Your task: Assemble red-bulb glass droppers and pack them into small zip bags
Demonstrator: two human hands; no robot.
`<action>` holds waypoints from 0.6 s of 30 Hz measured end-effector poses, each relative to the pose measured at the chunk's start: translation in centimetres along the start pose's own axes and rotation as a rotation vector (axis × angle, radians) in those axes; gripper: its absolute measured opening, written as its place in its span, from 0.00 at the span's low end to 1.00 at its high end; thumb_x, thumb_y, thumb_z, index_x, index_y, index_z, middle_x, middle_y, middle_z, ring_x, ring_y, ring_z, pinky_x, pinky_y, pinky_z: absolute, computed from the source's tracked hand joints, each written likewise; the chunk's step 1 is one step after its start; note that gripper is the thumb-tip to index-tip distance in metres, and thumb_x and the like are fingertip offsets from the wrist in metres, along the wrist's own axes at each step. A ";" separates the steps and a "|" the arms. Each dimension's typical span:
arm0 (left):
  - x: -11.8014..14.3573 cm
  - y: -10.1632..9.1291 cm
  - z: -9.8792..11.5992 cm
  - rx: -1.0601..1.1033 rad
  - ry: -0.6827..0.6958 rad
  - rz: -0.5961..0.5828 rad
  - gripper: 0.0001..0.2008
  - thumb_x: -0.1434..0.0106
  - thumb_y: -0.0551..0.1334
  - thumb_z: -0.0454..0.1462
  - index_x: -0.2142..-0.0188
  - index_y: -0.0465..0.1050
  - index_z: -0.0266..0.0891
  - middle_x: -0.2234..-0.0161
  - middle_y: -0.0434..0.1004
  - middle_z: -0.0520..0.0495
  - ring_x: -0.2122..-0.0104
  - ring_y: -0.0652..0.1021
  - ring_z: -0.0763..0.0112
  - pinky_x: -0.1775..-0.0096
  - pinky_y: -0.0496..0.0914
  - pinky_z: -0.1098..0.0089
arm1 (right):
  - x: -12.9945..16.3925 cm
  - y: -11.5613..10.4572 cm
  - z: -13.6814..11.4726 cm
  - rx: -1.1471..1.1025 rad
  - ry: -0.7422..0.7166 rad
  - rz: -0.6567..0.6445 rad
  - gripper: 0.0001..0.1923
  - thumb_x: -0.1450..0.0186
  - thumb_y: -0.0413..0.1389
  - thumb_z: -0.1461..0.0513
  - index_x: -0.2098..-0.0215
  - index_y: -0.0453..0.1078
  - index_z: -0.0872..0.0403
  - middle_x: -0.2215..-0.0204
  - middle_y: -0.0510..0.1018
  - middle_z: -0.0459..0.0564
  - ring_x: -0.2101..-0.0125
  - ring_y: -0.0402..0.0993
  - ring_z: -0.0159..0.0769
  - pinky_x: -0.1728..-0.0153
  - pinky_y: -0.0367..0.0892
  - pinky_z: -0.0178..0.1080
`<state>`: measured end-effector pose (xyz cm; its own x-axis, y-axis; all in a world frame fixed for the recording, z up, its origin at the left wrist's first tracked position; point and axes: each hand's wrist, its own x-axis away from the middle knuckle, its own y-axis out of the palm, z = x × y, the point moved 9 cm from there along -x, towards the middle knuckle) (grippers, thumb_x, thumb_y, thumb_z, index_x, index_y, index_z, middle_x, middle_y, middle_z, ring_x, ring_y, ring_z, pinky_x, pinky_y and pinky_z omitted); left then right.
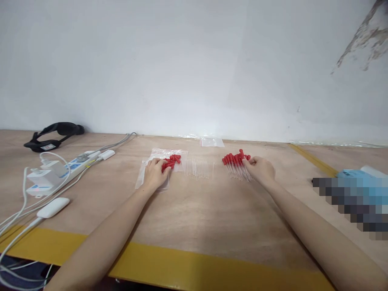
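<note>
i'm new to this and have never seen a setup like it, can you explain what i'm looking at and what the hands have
There is no machine here: these are a person's two bare hands. The one picture comes from a camera worn on their head, looking forward and down at a wooden table against a wall.

The left hand is at a small pile of loose red caps on clear plastic bags. In the middle lie thin clear tubes. The right hand has its fingers at the right end of a row of red-capped tubes; whether either hand grips anything firmly is hard to tell.

At the far left are a black strapped device and a power strip with plugs and cables.
</note>
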<state>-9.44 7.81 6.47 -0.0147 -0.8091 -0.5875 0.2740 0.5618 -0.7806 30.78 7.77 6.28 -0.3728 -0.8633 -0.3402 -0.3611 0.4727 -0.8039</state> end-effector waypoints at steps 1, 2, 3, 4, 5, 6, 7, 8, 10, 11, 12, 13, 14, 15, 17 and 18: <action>-0.1 0.2 -0.2 0.007 -0.003 -0.005 0.12 0.44 0.58 0.41 0.62 0.71 0.39 0.62 0.68 0.44 0.60 0.69 0.59 0.56 0.63 0.63 | -0.1 0.4 0.3 0.027 0.012 -0.003 0.16 0.45 0.48 0.51 0.77 0.70 0.52 0.75 0.76 0.49 0.70 0.71 0.40 0.69 0.57 0.38; -0.1 0.4 -0.2 0.019 -0.005 -0.009 0.11 0.44 0.58 0.40 0.62 0.70 0.39 0.62 0.68 0.44 0.60 0.69 0.60 0.57 0.63 0.64 | -0.1 0.8 0.4 0.048 0.014 -0.009 0.16 0.44 0.48 0.51 0.76 0.70 0.52 0.75 0.76 0.49 0.69 0.71 0.40 0.67 0.57 0.39; -0.2 0.5 -0.2 0.034 -0.008 -0.014 0.11 0.44 0.57 0.40 0.62 0.70 0.39 0.63 0.68 0.44 0.60 0.70 0.61 0.58 0.64 0.65 | -0.1 1.2 0.4 0.067 0.009 -0.017 0.16 0.44 0.48 0.50 0.76 0.70 0.52 0.74 0.76 0.49 0.69 0.71 0.41 0.65 0.56 0.40; -0.3 0.6 -0.2 0.048 -0.012 -0.019 0.09 0.44 0.57 0.39 0.63 0.69 0.39 0.63 0.68 0.45 0.61 0.70 0.61 0.59 0.64 0.66 | 0.0 1.6 0.3 0.089 0.003 -0.023 0.16 0.44 0.48 0.50 0.75 0.70 0.52 0.74 0.76 0.49 0.68 0.71 0.41 0.64 0.56 0.42; -0.3 0.7 -0.2 0.059 -0.017 -0.025 0.08 0.44 0.57 0.39 0.65 0.68 0.39 0.64 0.69 0.45 0.62 0.70 0.62 0.60 0.65 0.66 | 0.1 2.0 0.1 0.109 -0.005 -0.029 0.17 0.44 0.48 0.50 0.74 0.70 0.52 0.73 0.76 0.50 0.67 0.71 0.42 0.62 0.55 0.43; -0.4 0.8 -0.2 0.064 -0.021 -0.029 0.07 0.44 0.57 0.39 0.67 0.68 0.39 0.65 0.69 0.46 0.63 0.71 0.63 0.61 0.65 0.67 | 0.2 2.3 0.0 0.126 -0.009 -0.034 0.17 0.44 0.48 0.50 0.73 0.70 0.52 0.73 0.76 0.50 0.67 0.71 0.42 0.61 0.54 0.44; -0.5 0.9 -0.1 0.064 -0.025 -0.030 0.06 0.44 0.56 0.39 0.68 0.67 0.39 0.66 0.69 0.46 0.63 0.71 0.63 0.62 0.65 0.67 | 0.2 2.5 -0.1 0.139 -0.009 -0.039 0.17 0.44 0.48 0.49 0.72 0.70 0.52 0.73 0.76 0.51 0.66 0.71 0.43 0.60 0.54 0.44; -0.5 0.9 -0.1 0.061 -0.027 -0.030 0.06 0.43 0.56 0.39 0.69 0.66 0.39 0.66 0.69 0.46 0.64 0.71 0.63 0.62 0.65 0.67 | 0.2 2.7 -0.1 0.144 -0.006 -0.044 0.18 0.44 0.48 0.49 0.72 0.70 0.52 0.72 0.76 0.51 0.65 0.71 0.43 0.60 0.53 0.45; -0.7 1.0 -0.2 0.051 -0.033 -0.029 0.06 0.43 0.56 0.39 0.70 0.66 0.39 0.67 0.70 0.46 0.64 0.71 0.63 0.63 0.64 0.67 | 0.2 2.9 0.1 0.138 0.001 -0.042 0.18 0.44 0.48 0.49 0.71 0.70 0.52 0.71 0.76 0.51 0.65 0.70 0.44 0.59 0.53 0.45; -0.7 1.0 -0.2 0.048 -0.036 -0.028 0.06 0.43 0.56 0.40 0.70 0.66 0.39 0.67 0.70 0.47 0.65 0.71 0.63 0.63 0.64 0.67 | 0.1 2.9 0.2 0.130 0.004 -0.038 0.18 0.44 0.48 0.48 0.71 0.70 0.52 0.71 0.76 0.51 0.64 0.70 0.44 0.59 0.53 0.45; -0.7 1.0 -0.3 0.045 -0.037 -0.026 0.06 0.43 0.56 0.40 0.69 0.66 0.39 0.67 0.70 0.47 0.65 0.71 0.63 0.64 0.64 0.67 | 0.1 2.9 0.3 0.124 0.004 -0.034 0.18 0.44 0.48 0.48 0.71 0.70 0.53 0.70 0.76 0.51 0.64 0.70 0.43 0.58 0.52 0.45; -0.8 1.1 -0.3 0.045 -0.033 -0.023 0.06 0.43 0.56 0.40 0.68 0.66 0.39 0.67 0.70 0.46 0.65 0.71 0.63 0.64 0.64 0.67 | 0.1 2.9 0.3 0.118 0.001 -0.031 0.18 0.44 0.48 0.49 0.70 0.70 0.53 0.71 0.76 0.51 0.64 0.70 0.43 0.58 0.52 0.45; -0.8 1.1 -0.3 0.048 -0.027 -0.019 0.07 0.43 0.56 0.40 0.67 0.66 0.39 0.67 0.70 0.46 0.65 0.71 0.63 0.64 0.64 0.67 | 0.2 2.9 0.3 0.114 -0.005 -0.026 0.18 0.44 0.48 0.49 0.70 0.70 0.53 0.71 0.76 0.51 0.65 0.70 0.43 0.58 0.51 0.45; -0.8 1.1 -0.3 0.052 -0.023 -0.014 0.07 0.42 0.55 0.39 0.66 0.66 0.39 0.66 0.71 0.46 0.65 0.72 0.64 0.64 0.64 0.67 | 0.4 2.8 0.1 0.111 -0.015 -0.014 0.18 0.44 0.48 0.49 0.69 0.69 0.53 0.72 0.76 0.51 0.66 0.70 0.43 0.58 0.51 0.45; -0.8 1.1 -0.3 0.062 -0.020 -0.007 0.08 0.41 0.54 0.38 0.64 0.67 0.39 0.65 0.71 0.46 0.65 0.72 0.64 0.64 0.64 0.68 | 0.9 2.4 -0.7 0.113 -0.056 0.029 0.18 0.44 0.47 0.50 0.68 0.69 0.53 0.74 0.75 0.50 0.68 0.70 0.41 0.57 0.50 0.45; -0.8 1.1 -0.3 0.063 -0.021 -0.007 0.09 0.40 0.53 0.38 0.63 0.67 0.38 0.65 0.71 0.45 0.65 0.72 0.65 0.63 0.65 0.68 | 1.2 2.2 -1.3 0.117 -0.091 0.052 0.17 0.43 0.47 0.50 0.68 0.68 0.53 0.75 0.75 0.49 0.69 0.70 0.41 0.57 0.50 0.45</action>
<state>-9.43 9.11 5.98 0.0026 -0.8169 -0.5768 0.3340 0.5444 -0.7695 28.44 7.96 4.76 -0.3076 -0.8531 -0.4215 -0.2393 0.4981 -0.8335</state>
